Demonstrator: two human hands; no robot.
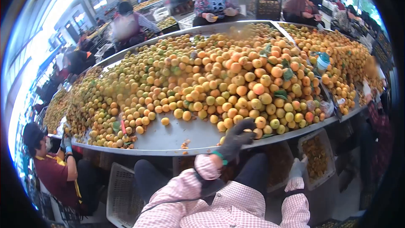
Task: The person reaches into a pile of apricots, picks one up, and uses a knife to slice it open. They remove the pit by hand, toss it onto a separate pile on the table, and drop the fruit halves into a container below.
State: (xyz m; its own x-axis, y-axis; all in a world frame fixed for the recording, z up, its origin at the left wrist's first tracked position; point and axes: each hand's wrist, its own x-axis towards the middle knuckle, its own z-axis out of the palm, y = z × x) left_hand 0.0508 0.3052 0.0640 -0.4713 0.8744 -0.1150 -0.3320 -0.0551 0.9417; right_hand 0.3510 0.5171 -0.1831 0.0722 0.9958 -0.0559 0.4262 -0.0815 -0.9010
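Observation:
My left hand (pixel 237 138), in a dark glove with a green cuff, reaches over the near rim of the metal table (pixel 168 147). Its fingers are apart beside the closest apricots (pixel 260 121); none shows in its grasp. My right hand (pixel 298 168), in a pale grey glove, is low beneath the table edge, at the left side of a white crate (pixel 317 158) of orange-brown fruit pieces. Those fingers are drawn together; whatever they may hold is too small to make out. Yellow, orange and greenish apricots lie heaped across the table.
A red-handled tool (pixel 123 126) lies among fruit on the left. A teal-topped container (pixel 323 61) sits on the right-hand heap. An openwork white basket (pixel 122 194) stands below left. A co-worker (pixel 55 169) sits at left; others sit across the table.

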